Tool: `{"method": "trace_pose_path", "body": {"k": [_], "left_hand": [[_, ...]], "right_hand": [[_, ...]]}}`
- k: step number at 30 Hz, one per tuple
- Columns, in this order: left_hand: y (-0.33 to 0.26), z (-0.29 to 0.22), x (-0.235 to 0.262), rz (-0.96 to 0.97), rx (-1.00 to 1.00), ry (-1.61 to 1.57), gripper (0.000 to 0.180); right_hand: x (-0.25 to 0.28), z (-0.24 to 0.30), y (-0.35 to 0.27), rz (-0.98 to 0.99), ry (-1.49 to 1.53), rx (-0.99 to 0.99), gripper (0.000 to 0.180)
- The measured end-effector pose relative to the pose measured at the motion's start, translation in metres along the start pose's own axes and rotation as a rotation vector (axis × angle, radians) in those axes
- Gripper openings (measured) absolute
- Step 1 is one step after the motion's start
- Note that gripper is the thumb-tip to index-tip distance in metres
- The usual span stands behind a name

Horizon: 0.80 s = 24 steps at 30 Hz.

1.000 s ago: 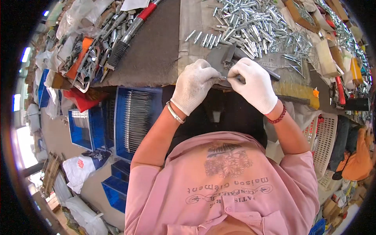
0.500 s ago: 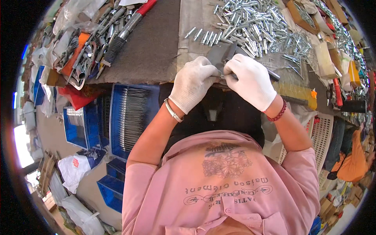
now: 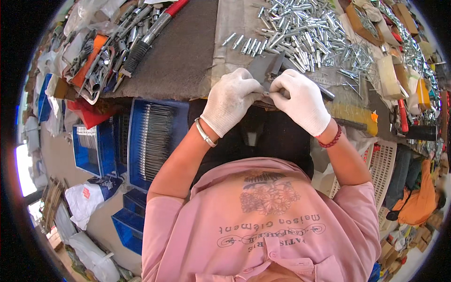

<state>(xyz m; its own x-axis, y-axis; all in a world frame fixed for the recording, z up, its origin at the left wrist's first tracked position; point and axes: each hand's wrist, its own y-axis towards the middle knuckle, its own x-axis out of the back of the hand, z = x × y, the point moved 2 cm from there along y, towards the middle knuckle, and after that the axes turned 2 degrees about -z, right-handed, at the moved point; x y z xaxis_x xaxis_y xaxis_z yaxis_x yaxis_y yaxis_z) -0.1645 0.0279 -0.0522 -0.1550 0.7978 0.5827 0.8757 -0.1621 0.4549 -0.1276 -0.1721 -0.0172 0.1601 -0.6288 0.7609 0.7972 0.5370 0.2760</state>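
At the workbench, left hand and right hand pinch a tiny part between them.

Bright overall; opening at far left blows out to white, metal pins on the counter throw small glints. Under the counter edge it drops into shade. Fisheye bends straight lines toward the blacked-out corners, outer clutter goes soft, centre is reasonably sharp.

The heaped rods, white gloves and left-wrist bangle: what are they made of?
Rods: metal, probably plated or polished steel, from their bright silvery glints. Gloves: matte fabric, likely knitted, judging by fine texture. Bangle: seemingly polished metal, from its silvery shine.
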Motion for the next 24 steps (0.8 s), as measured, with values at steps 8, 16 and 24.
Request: {"method": "trace_pose_path", "body": {"k": [8,16,24], "left_hand": [[-0.001,0.001,-0.002,-0.005,-0.037,0.018,0.013],[0.001,0.002,0.002,0.013,0.003,-0.007,0.013],[0.003,-0.004,0.003,-0.011,0.023,0.006,0.009]], "right_hand": [[0.0,0.003,0.003,0.01,-0.033,0.048,0.006],[0.033,-0.005,-0.006,-0.103,-0.458,0.106,0.024],[0.039,-0.031,-0.025,-0.138,-0.353,-0.074,0.034]]}}
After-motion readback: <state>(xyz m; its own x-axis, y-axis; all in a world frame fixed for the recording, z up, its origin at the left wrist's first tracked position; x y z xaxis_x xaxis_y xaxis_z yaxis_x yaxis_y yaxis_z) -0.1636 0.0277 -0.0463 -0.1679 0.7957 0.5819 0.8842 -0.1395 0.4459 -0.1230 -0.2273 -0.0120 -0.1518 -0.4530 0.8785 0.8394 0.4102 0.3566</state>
